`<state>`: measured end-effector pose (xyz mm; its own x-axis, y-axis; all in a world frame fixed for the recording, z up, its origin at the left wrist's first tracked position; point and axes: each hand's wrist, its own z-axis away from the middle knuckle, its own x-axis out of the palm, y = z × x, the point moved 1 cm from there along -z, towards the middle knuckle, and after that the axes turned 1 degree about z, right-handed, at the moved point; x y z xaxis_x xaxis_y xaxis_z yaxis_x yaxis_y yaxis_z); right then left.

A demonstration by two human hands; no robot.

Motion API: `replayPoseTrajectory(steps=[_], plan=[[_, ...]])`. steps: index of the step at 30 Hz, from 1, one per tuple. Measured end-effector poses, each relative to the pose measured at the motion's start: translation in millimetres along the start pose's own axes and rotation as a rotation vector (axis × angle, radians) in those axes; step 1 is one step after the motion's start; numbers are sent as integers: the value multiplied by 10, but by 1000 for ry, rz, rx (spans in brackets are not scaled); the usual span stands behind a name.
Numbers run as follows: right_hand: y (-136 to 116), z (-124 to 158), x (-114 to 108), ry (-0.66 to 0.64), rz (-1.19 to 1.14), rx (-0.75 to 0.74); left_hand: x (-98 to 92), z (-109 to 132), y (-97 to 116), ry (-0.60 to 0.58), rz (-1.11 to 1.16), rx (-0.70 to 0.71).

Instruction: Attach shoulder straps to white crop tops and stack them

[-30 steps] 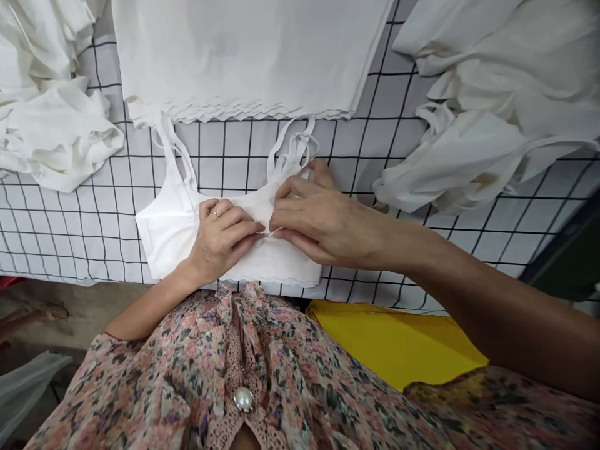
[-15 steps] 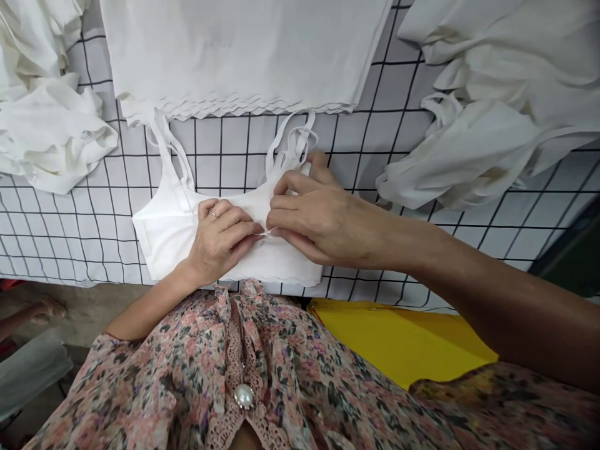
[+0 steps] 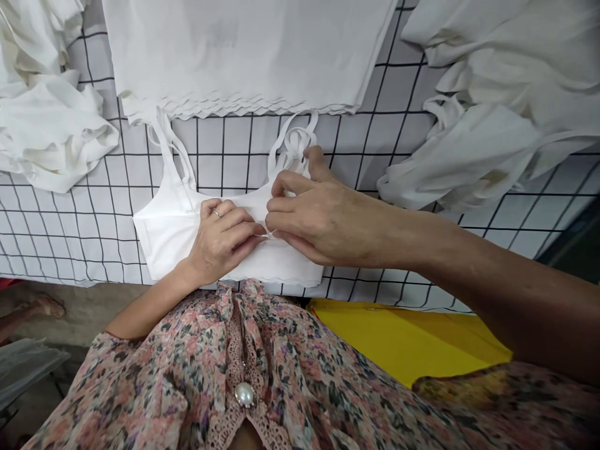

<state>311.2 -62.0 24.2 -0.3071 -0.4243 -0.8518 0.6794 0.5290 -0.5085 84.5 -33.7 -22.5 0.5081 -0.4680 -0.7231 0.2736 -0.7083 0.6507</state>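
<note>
A white bra (image 3: 166,244) lies flat before me, its straps (image 3: 171,150) pointing away from my body. At the middle of its front, a thin white string (image 3: 269,235) runs between my fingertips, with a small knot or loop in it. My left hand (image 3: 222,240) rests on the bra and pinches one end of the string. From the other side, my right hand (image 3: 319,219) pinches the opposite end between thumb and finger, its little finger raised near the right strap. The exact finger contact is partly hidden.
A stack of folded white fabric (image 3: 244,56) with scalloped edges lies just beyond the bra. Crumpled white garments (image 3: 51,131) are at the left, and more white garments (image 3: 478,144) at the right. A black-and-white checked cloth (image 3: 356,134) covers the table. Something yellow (image 3: 398,337) sits below the table edge.
Both hands keep their pinch on the string at nearly the same spot. My right hand's fingers shift very slightly, and the view drifts a little.
</note>
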Motion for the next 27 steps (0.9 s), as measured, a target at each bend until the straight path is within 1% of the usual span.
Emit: replayPoseTrajectory(steps=[3,5,9,14,19,22,25,27], plan=[[-14,-27,-47,-60,3,-19,0,-4,-1,4,-5,9],[-14,-49,-68,-89,12,-7,0,-7,-1,7,-17,12],[15,-72,-26,-100,6,20,-1,-15,1,15,-34,27],[49,-52,117,37,-58,57,-8,-23,9,-12,-43,3],[48,-44,141,73,-63,63,-14,-27,10,-13,-39,5],[50,-47,127,135,-42,-6,-18,-33,5,-11,-32,1],[40,-44,154,240,-4,-95,-23,-43,2,9,-5,3],[32,-34,191,293,6,-104,-29,-51,4,10,18,-7]])
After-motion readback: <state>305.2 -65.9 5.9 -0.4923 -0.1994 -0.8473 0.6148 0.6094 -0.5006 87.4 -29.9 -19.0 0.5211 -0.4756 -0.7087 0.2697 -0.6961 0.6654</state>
